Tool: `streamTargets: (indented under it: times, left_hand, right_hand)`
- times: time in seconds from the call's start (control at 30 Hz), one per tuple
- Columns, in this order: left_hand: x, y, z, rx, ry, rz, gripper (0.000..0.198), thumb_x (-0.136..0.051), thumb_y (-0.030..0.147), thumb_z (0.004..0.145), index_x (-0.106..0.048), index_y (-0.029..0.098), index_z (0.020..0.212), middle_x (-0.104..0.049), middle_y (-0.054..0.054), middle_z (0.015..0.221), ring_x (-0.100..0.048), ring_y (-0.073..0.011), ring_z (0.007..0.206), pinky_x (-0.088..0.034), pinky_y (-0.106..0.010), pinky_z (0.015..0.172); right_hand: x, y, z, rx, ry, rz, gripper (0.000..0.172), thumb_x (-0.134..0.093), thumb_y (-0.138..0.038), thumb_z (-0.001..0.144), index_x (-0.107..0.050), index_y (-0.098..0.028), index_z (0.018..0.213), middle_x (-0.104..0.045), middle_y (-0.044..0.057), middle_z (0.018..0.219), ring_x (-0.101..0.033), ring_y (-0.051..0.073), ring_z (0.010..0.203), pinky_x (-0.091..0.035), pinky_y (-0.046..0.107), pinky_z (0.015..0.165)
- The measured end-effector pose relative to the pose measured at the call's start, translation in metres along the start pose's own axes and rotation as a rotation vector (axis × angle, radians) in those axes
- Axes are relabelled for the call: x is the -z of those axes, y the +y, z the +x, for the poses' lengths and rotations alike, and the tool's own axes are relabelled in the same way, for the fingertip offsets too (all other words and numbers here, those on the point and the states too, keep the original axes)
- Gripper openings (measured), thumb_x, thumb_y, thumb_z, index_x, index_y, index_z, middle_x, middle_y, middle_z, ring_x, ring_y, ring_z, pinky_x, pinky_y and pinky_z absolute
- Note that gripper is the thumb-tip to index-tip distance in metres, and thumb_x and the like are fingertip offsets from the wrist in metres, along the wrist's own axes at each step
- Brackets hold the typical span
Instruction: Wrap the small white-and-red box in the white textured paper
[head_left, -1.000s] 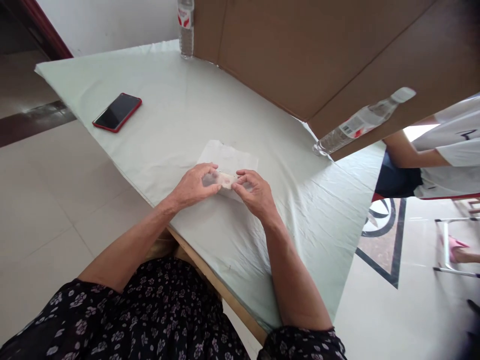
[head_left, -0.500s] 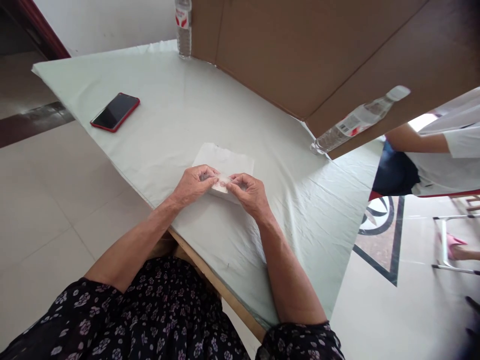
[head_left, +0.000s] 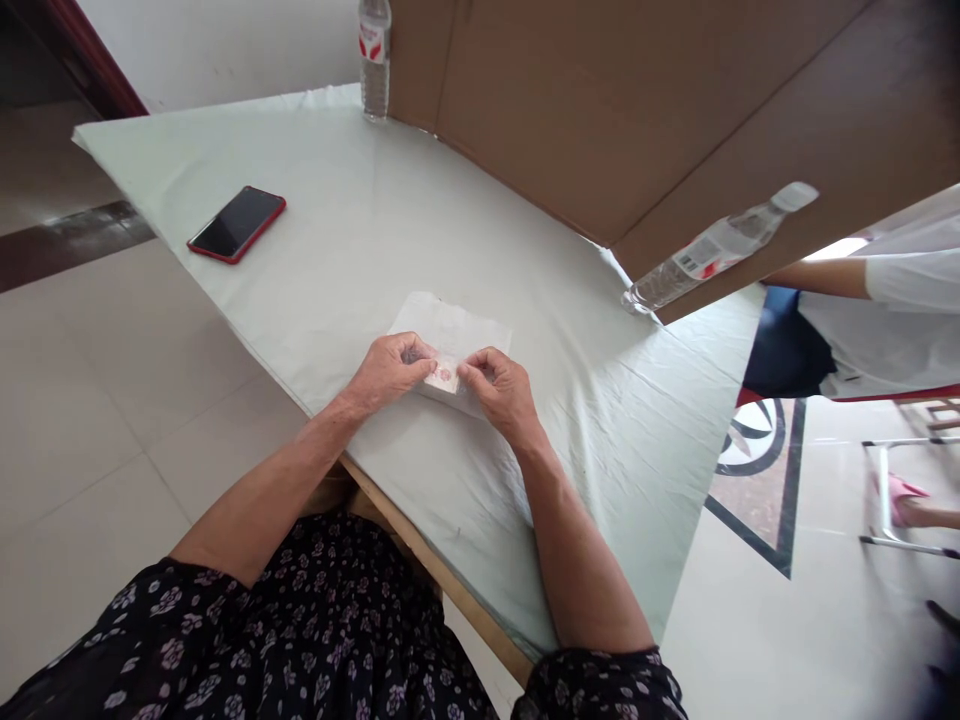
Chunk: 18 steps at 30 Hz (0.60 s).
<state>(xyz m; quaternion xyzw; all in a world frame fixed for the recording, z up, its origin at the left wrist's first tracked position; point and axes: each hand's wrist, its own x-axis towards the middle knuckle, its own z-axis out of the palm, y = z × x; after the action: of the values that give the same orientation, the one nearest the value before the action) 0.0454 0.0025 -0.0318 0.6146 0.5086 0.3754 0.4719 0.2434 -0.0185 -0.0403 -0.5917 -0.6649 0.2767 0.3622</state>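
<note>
Between my two hands is a small, flat, pale piece with reddish marks (head_left: 442, 375); whether it is paper or a thin packet I cannot tell. My left hand (head_left: 394, 370) pinches its left edge between thumb and forefinger. At its right edge, the thumb and fingertips of my right hand (head_left: 497, 385) are pinched together on it. Under and behind it, a sheet of white paper (head_left: 450, 320) lies on the pale green tablecloth (head_left: 330, 250). My fingers cover part of the sheet.
To the left lies a phone with a red case (head_left: 238, 225). A brown cardboard panel (head_left: 600, 110) stands at the back, with an upright plastic bottle (head_left: 374, 70) by its left end. Another bottle (head_left: 712, 255) leans on it. Beyond the right edge sits a person in a white sleeve (head_left: 911, 275).
My fingertips have drawn slightly apart, so more of the piece's reddish marks shows between them. The person at the right has shifted an arm.
</note>
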Motion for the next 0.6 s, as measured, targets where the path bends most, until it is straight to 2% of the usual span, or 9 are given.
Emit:
streamTargets:
  times: [0.1, 0.17, 0.27, 0.37, 0.53, 0.6]
  left_hand:
    - [0.000, 0.000, 0.000, 0.006, 0.002, -0.001, 0.014, -0.066, 0.030, 0.073, -0.068, 0.017, 0.077, -0.076, -0.003, 0.089, -0.065, -0.0150, 0.078, -0.050, -0.027, 0.073]
    - [-0.001, -0.001, 0.000, 0.001, 0.001, -0.001, 0.015, -0.065, 0.030, 0.073, -0.068, 0.016, 0.077, -0.074, -0.002, 0.085, -0.064, -0.0144, 0.076, -0.049, -0.027, 0.073]
    - [-0.002, -0.003, 0.002, 0.001, 0.001, -0.001, 0.016, -0.065, 0.031, 0.073, -0.068, 0.016, 0.078, -0.072, -0.001, 0.080, -0.062, -0.0138, 0.073, -0.049, -0.026, 0.071]
    - [-0.001, -0.004, 0.003, -0.021, 0.000, 0.005, 0.017, -0.065, 0.033, 0.074, -0.068, 0.016, 0.079, -0.071, -0.002, 0.079, -0.063, -0.0147, 0.073, -0.049, -0.026, 0.070]
    - [0.021, -0.005, 0.000, -0.105, 0.008, 0.120, 0.024, -0.067, 0.040, 0.077, -0.069, 0.018, 0.083, -0.070, -0.002, 0.083, -0.061, -0.0162, 0.078, -0.048, -0.027, 0.073]
    - [0.032, -0.007, 0.000, -0.071, 0.039, 0.158, 0.029, -0.067, 0.043, 0.076, -0.069, 0.018, 0.090, -0.066, 0.000, 0.077, -0.058, -0.0153, 0.071, -0.046, -0.026, 0.067]
  right_hand:
    - [0.003, -0.011, -0.005, 0.141, 0.147, -0.298, 0.013, -0.056, -0.031, 0.092, -0.067, -0.025, 0.093, -0.074, 0.007, 0.103, -0.065, 0.026, 0.096, -0.047, 0.042, 0.088]
    - [0.004, -0.023, -0.010, 0.262, 0.168, -0.429, 0.015, -0.055, -0.029, 0.096, -0.069, -0.026, 0.097, -0.074, 0.008, 0.110, -0.064, 0.028, 0.102, -0.044, 0.045, 0.091]
    - [0.003, -0.038, -0.016, 0.398, 0.019, -0.514, 0.019, -0.052, -0.027, 0.100, -0.071, -0.027, 0.098, -0.076, 0.006, 0.107, -0.064, 0.026, 0.098, -0.042, 0.044, 0.091]
    - [-0.002, -0.043, -0.018, 0.440, -0.121, -0.590, 0.022, -0.049, -0.021, 0.101, -0.071, -0.025, 0.103, -0.076, 0.007, 0.108, -0.065, 0.026, 0.099, -0.040, 0.043, 0.088]
    - [-0.005, -0.041, -0.017, 0.465, -0.168, -0.709, 0.016, -0.054, -0.021, 0.099, -0.068, -0.024, 0.107, -0.074, 0.006, 0.110, -0.061, 0.026, 0.098, -0.037, 0.042, 0.086]
    - [-0.006, -0.041, -0.018, 0.471, -0.163, -0.751, 0.015, -0.059, -0.023, 0.097, -0.067, -0.025, 0.110, -0.073, 0.006, 0.112, -0.058, 0.026, 0.097, -0.036, 0.040, 0.084]
